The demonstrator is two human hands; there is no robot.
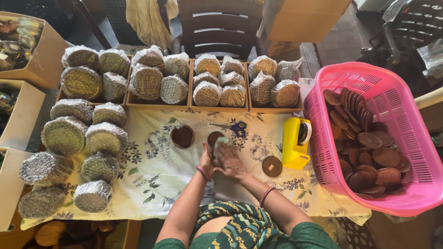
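Fingers of both hands wrap crinkled film round a disc

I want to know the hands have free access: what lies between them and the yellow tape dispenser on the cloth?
Nothing visible. The right hand and left hand hold a wrapped bundle; only bare floral cloth separates them from the yellow tape dispenser. The brown disc lies just below that path.

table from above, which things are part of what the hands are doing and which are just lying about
In use: left hand and right hand gripping a bubble-wrapped disc stack; brown discs in the pink plastic basket; yellow tape dispenser.
Lying about: blue-handled scissors; dark wooden chair.
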